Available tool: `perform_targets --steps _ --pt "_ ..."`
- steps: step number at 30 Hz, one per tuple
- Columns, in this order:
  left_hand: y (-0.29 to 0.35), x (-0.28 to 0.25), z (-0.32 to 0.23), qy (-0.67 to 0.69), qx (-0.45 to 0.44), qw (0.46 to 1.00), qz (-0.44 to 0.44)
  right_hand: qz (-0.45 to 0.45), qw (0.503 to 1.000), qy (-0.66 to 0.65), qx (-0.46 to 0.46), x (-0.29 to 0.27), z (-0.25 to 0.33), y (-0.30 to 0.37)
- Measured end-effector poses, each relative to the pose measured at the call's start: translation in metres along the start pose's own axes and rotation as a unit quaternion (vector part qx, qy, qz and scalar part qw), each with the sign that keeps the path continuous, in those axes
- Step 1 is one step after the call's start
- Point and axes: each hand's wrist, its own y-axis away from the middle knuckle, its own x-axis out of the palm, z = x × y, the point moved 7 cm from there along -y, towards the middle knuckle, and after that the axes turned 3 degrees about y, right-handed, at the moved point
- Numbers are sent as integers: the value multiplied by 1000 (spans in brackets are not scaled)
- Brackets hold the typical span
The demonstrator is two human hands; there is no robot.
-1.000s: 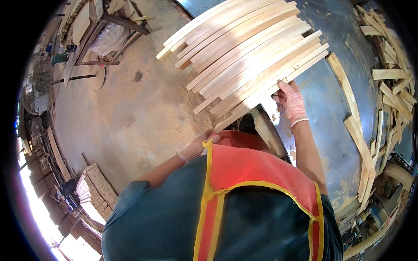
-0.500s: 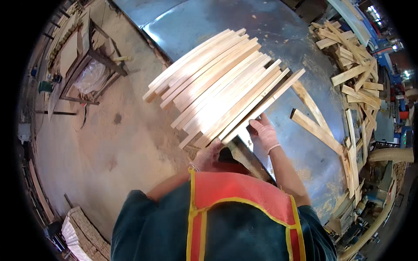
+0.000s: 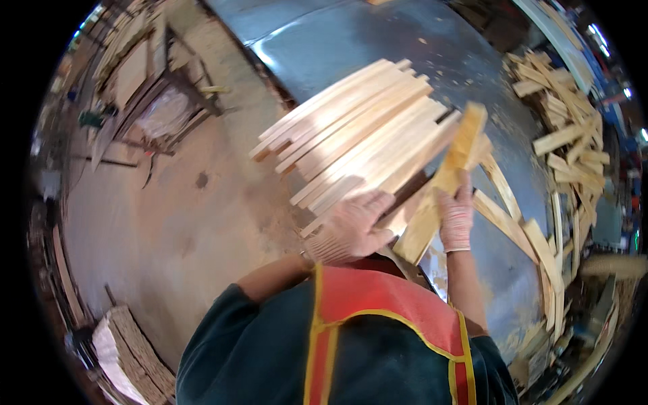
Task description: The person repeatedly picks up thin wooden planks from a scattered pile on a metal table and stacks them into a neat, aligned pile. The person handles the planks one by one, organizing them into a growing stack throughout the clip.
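Note:
In my gloved right hand (image 3: 456, 212) a wooden board (image 3: 432, 212) is gripped by its right side. The board is tilted up off the metal table (image 3: 432, 40), its far end blurred. To its left lies a row of pale wooden strips (image 3: 358, 128), side by side with uneven ends. My gloved left hand (image 3: 354, 226) rests on the near ends of these strips, fingers stretched toward the board. A dark gap shows between the row and the board.
Loose boards (image 3: 506, 223) lie on the table to the right. Beyond them is a jumbled heap of offcuts (image 3: 567, 128). A wooden stand (image 3: 162, 94) occupies the far left floor, and a wrapped wood bundle (image 3: 131, 351) sits at the near left.
The rightmost board has been lifted and turned away from the row by my right hand. My left hand has come up from the near edge onto the strips.

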Motion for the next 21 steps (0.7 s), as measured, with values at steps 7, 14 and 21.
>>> perform_targets --steps 7,14,21 --pt "-68 -23 -39 -397 127 908 46 328 801 367 -339 38 57 41" --pt "-86 -62 159 -200 -192 960 -39 -16 853 487 -185 -147 -10 -56" --pt "-124 0 110 -469 15 877 -99 42 674 733 85 -296 -102 -123"
